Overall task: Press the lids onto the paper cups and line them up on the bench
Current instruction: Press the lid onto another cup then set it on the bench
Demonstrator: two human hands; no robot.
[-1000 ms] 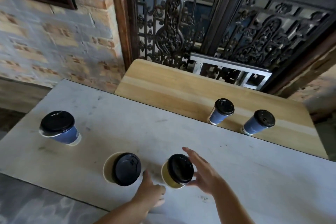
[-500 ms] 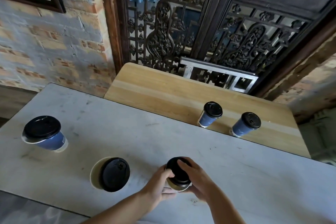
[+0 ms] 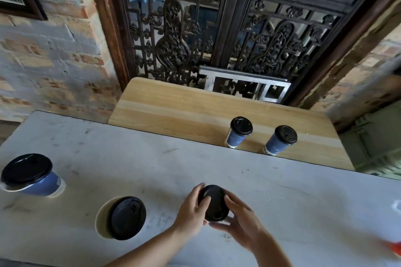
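The left hand (image 3: 192, 210) and right hand (image 3: 240, 223), apart a second ago, now curl round the black lid (image 3: 213, 202) near the grey counter's (image 3: 303, 191) front edge, its cup hidden beneath; pressing looks underway, lining up still ahead.

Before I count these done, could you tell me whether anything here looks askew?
Yes: on the grey table, the round black plastic lid lies off-centre on the pale paper cup near the front edge, leaving part of its mouth uncovered.
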